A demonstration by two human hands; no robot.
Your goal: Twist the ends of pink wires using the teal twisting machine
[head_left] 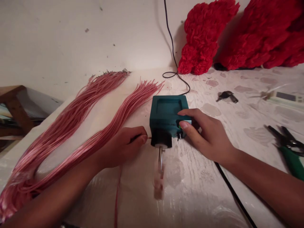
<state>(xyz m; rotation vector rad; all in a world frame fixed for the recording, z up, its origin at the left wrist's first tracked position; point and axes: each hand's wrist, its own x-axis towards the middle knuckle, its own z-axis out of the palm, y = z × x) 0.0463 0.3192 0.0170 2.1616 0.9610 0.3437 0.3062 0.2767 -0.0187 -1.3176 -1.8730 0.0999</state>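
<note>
A small boxy teal electric machine [169, 107] stands on the table, with a black collar [161, 139] and a metal shaft at its front. A part on the shaft's end [158, 185] is blurred. My right hand [209, 136] grips the machine's right front corner, thumb at the green-lit switch and fingers over the top. Closed in a pinch, my left hand [125, 144] holds a thin pink wire [117, 196], whose tip points at the collar's left side. Below that hand the wire hangs down. Whether the tip is inside the collar I cannot tell.
Two long bundles of pink wires [95, 91] lie at the left. Red fabric flowers [201, 34] lean against the wall. Keys [227, 96], green-handled pliers [289, 155] and a pale device with a display [285, 96] lie right. A black cable [172, 41] runs behind.
</note>
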